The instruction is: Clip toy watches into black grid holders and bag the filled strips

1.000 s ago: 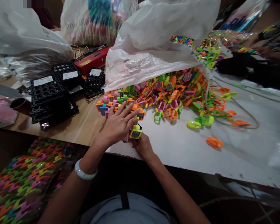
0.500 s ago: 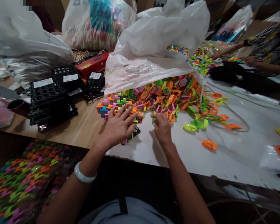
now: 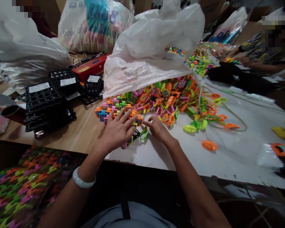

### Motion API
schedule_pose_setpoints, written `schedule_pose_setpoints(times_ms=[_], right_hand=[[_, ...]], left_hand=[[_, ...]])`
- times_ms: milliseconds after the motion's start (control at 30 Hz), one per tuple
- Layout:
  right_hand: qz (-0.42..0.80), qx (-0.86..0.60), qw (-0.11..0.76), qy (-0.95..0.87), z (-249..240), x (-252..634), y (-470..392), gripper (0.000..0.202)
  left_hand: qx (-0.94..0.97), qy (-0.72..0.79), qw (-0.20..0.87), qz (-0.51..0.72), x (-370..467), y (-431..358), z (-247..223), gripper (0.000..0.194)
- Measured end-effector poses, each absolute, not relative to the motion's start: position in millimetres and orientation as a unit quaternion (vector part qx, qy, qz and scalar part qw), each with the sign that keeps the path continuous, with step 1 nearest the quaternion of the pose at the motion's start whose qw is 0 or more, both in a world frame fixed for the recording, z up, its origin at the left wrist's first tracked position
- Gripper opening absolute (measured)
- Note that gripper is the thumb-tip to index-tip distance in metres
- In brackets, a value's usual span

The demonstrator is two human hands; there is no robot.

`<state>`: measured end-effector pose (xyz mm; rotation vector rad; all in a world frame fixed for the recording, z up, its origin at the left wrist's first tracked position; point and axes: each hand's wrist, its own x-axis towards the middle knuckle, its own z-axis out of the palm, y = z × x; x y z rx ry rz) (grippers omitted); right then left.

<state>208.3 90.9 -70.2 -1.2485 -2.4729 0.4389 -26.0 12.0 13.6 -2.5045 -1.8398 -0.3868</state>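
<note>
My left hand [image 3: 117,129] lies flat with fingers spread over rows of colourful toy watches [image 3: 109,109]. These sit close together on a black plastic tray [image 3: 136,134], whose corner shows beside my thumb. My right hand [image 3: 159,129] has its index finger stretched toward an orange toy watch [image 3: 139,120] at the right end of the rows; whether it touches is unclear. Just below that fingertip is a green toy watch [image 3: 144,135], apparently loose beside the tray. Behind both hands, a heap of loose toy watches [image 3: 166,95] spills from a white plastic bag [image 3: 142,68].
Stacked black trays [image 3: 44,101] with white labels stand at left, near a red box-shaped device [image 3: 91,67]. A cord [image 3: 245,126] loops on the right. One orange toy watch [image 3: 209,145] lies apart near the table's front. Another person's arm [image 3: 256,65] works at far right.
My right hand has moved left toward the tray, its index finger now stretched out. A green toy watch, before at its fingers, now shows below them beside the tray. My left hand stays on the rows.
</note>
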Motion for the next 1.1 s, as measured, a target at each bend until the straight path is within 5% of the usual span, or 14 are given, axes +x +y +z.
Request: schedule_pose_setpoints(times_ms=[233, 367, 467, 667, 867, 1000, 1100], right_hand=[[0.268, -0.485, 0.313, -0.771, -83, 222, 58, 0.012], [0.516, -0.461, 0.367, -0.621, -87, 187, 31, 0.023], [0.581, -0.421, 0.369, -0.591, -93, 155, 22, 0.027], [0.434, -0.471, 0.365, -0.676, -105, 141, 16, 0.019], [0.402, -0.4, 0.348, -0.747, -97, 131, 14, 0.047], [0.393, -0.413, 0.325, -0.755, -89, 154, 24, 0.026], [0.276, -0.533, 0.386, -0.7, -86, 189, 52, 0.017]], left_hand=[[-0.802, -0.583, 0.012, -0.128, -26, 11, 14, 0.046], [-0.802, -0.582, 0.015, -0.132, -26, 11, 14, 0.045], [-0.803, -0.582, 0.02, -0.128, -26, 12, 14, 0.046], [-0.808, -0.58, 0.01, -0.107, -28, 12, 13, 0.047], [-0.787, -0.611, -0.005, -0.088, -17, 15, 21, 0.058], [-0.778, -0.622, -0.004, -0.089, -11, 14, 23, 0.052], [-0.783, -0.612, -0.002, -0.105, -12, 13, 22, 0.051]])
